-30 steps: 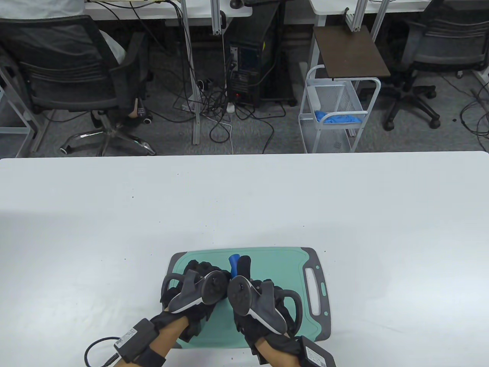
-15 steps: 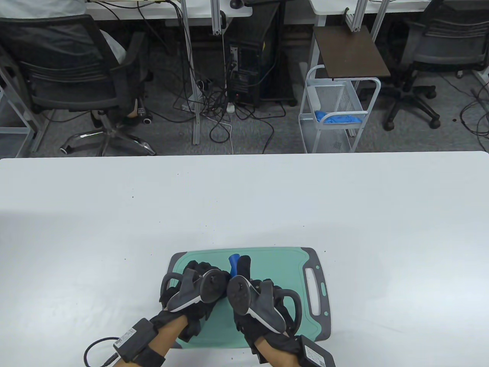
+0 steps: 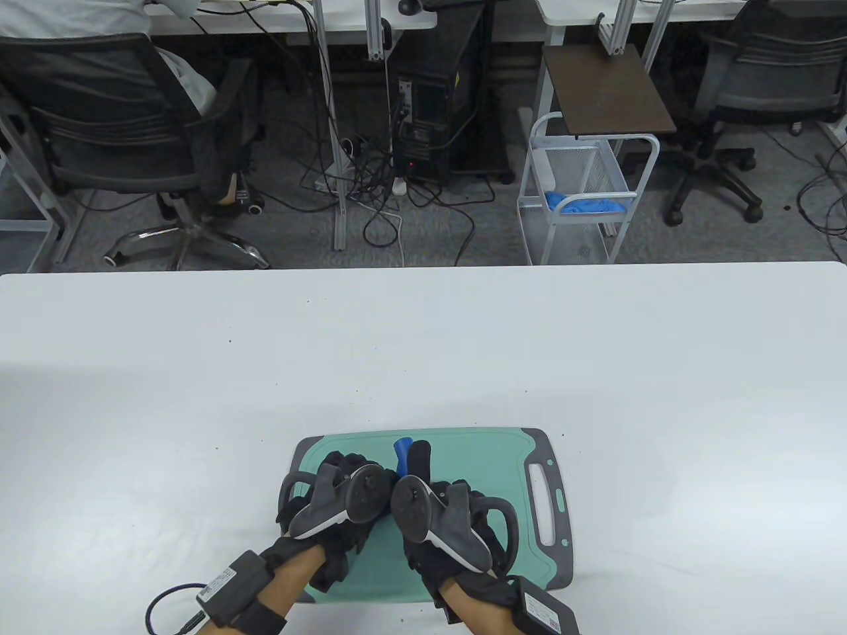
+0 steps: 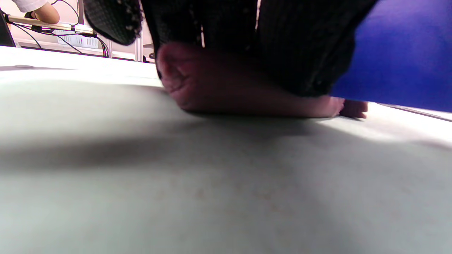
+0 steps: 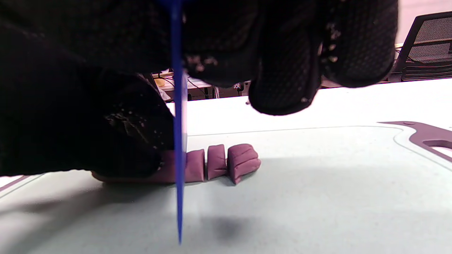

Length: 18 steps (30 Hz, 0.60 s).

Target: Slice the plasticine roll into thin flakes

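A purple plasticine roll lies on the green cutting board. Cut slices stand at its right end. My left hand presses the roll down; its fingers rest on the purple roll in the left wrist view. My right hand grips a blue plastic knife, its blade upright over the roll just left of the slices, its edge low toward the board. The knife's blue tip shows between the hands in the table view. The roll is hidden in the table view.
The board has a grey rim and a handle slot on its right side. The white table spreads around it. Chairs, cables and a wire cart stand on the floor beyond the far edge.
My right hand and the knife have shifted slightly left, closer to the left hand. The left hand has barely moved.
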{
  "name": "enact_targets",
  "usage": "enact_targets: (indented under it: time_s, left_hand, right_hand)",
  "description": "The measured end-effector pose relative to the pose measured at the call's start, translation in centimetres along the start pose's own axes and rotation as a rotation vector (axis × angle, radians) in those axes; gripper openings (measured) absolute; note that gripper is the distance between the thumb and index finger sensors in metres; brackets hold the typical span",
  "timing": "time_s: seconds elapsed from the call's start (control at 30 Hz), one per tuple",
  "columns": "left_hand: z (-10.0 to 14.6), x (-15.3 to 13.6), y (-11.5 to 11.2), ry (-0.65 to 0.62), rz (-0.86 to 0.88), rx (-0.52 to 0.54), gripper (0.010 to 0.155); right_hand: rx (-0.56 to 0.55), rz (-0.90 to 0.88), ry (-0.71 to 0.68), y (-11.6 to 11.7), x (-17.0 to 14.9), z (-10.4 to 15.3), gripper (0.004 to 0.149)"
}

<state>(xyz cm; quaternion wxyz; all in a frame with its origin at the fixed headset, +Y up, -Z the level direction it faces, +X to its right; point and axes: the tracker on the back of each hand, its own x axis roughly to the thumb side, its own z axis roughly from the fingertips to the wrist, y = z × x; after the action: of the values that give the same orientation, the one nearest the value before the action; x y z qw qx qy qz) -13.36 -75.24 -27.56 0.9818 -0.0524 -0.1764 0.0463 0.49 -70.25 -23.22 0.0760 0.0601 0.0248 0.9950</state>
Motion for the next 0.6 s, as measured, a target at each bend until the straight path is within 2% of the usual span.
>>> enact_targets:
  time_s: [0.6]
  left_hand:
    - [0.0,0.0,0.0,0.003,0.013,-0.006,0.049]
  right_hand:
    - [-0.054,0.026,-0.001,1.9,0.5,-1.5,0.085]
